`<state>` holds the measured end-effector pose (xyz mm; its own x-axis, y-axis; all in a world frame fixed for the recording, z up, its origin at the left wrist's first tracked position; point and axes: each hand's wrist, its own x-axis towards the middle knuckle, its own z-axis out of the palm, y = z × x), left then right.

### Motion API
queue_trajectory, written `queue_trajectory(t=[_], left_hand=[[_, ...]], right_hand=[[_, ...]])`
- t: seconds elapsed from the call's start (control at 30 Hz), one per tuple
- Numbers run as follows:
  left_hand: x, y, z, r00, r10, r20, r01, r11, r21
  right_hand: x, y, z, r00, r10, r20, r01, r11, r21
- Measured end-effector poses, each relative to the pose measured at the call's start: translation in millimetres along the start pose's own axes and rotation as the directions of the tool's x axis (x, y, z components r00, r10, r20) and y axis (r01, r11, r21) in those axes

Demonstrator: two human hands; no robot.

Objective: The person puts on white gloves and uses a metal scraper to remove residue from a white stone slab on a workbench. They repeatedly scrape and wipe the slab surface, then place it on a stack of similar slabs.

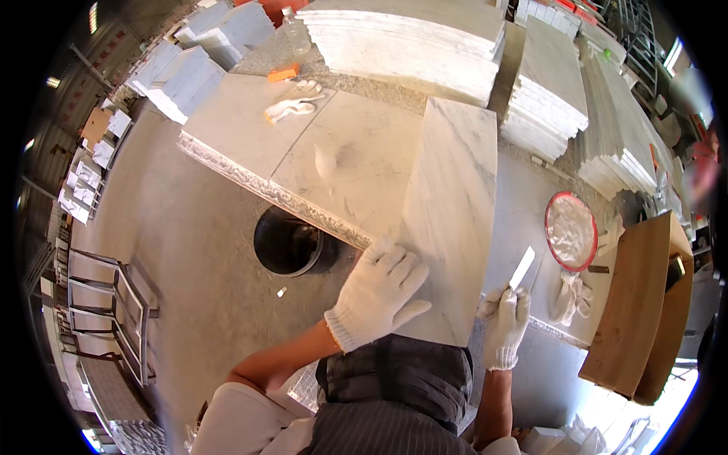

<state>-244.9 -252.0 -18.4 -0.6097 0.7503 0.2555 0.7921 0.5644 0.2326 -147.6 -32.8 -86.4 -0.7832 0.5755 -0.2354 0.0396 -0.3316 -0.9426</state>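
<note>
A long grey-veined marble slab (451, 205) lies in front of me, its near end against my body. My left hand (383, 292), in a white knit glove, rests on the slab's near left edge with the fingers apart. My right hand (506, 322), also gloved, is closed just right of the slab. From its fingers sticks up a flat white scraper (522, 268), whose lower end is hidden in the grip. Farther right are a red-rimmed bowl of whitish paste (570, 231) and a crumpled white cloth or glove (570, 297).
Loose white gloves (292, 106) and an orange block (283, 72) lie on the work surface (356, 136) at the far left. A black bucket (287, 241) stands on the floor, left. Stacked slabs (406, 45) rise behind, and a cardboard box (637, 303) sits at right.
</note>
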Motion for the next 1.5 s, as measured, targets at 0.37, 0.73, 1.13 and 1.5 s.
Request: queue_trajectory(t=[0.37, 0.73, 1.13, 1.5], left_hand=[[-37, -21, -5, 0.982, -0.046, -0.184, 0.014, 0.985, -0.171], [-2, -30, -3, 0.995, 0.083, -0.049, -0.089, 0.989, -0.116], [-39, -250, -58, 0.792, -0.367, -0.488, 0.473, 0.874, 0.11], [76, -465, -47, 0.88, -0.392, -0.269, 0.474, 0.772, 0.424]], right_hand=[[-2, -16, 19, 0.992, -0.129, -0.006, 0.126, 0.978, -0.163], [10, -25, 54, 0.95, -0.265, 0.162, 0.307, 0.883, -0.356], [9, -20, 75, 0.944, -0.278, 0.177, 0.328, 0.735, -0.594], [14, 6, 51, 0.972, -0.161, 0.173, 0.236, 0.625, -0.744]])
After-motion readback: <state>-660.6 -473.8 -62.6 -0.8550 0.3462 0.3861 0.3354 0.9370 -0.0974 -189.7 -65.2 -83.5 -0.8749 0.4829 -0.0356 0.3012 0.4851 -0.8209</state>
